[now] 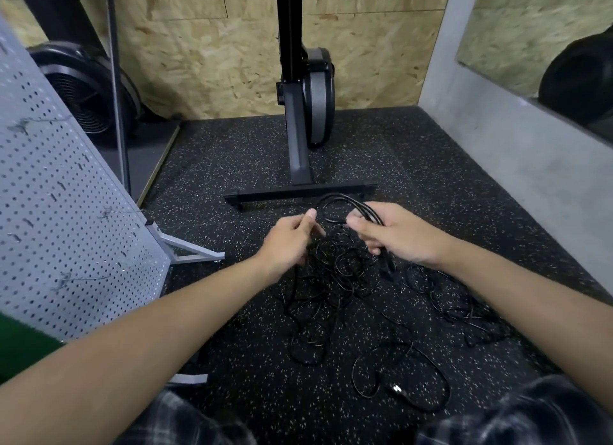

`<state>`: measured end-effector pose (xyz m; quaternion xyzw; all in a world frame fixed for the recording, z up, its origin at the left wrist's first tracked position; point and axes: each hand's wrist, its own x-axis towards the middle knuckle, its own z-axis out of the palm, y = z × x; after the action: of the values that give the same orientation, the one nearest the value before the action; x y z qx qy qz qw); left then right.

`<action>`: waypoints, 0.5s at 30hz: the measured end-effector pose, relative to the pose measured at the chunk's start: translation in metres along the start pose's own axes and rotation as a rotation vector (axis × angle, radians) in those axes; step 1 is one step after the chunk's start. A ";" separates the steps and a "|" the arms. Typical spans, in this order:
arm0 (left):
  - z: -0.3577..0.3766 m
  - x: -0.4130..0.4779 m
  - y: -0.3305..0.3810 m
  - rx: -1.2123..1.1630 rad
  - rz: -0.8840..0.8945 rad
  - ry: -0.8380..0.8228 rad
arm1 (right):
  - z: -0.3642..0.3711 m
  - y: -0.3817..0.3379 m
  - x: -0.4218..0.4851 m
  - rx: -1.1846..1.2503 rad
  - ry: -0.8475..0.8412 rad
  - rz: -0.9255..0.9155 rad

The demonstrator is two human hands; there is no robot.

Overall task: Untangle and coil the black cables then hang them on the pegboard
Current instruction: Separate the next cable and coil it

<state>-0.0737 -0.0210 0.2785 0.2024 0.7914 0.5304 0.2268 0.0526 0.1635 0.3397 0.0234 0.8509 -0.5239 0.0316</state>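
A tangle of thin black cables (335,278) lies on the speckled black floor in front of me, with more loops to the right (464,308) and a connector end near my knees (399,390). My right hand (394,234) grips a small coil of black cable (335,205) that arcs above the pile. My left hand (288,242) pinches a strand of the same cable between thumb and fingers. The grey pegboard (56,192) stands at the left on a metal foot, with several wire hooks sticking out.
A black exercise machine (305,113) stands just beyond the hands, its floor bar (298,192) close behind the coil. A grey concrete wall (517,152) runs along the right. A black fan housing (83,89) sits at the back left. My knees are at the bottom edge.
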 end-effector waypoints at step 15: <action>0.038 -0.032 0.033 0.343 0.229 -0.290 | 0.016 0.010 0.013 -0.160 0.446 0.214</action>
<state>-0.0231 0.0013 0.3006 0.4005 0.8009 0.3757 0.2387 0.0405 0.1537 0.3229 0.2256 0.8681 -0.4307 -0.0998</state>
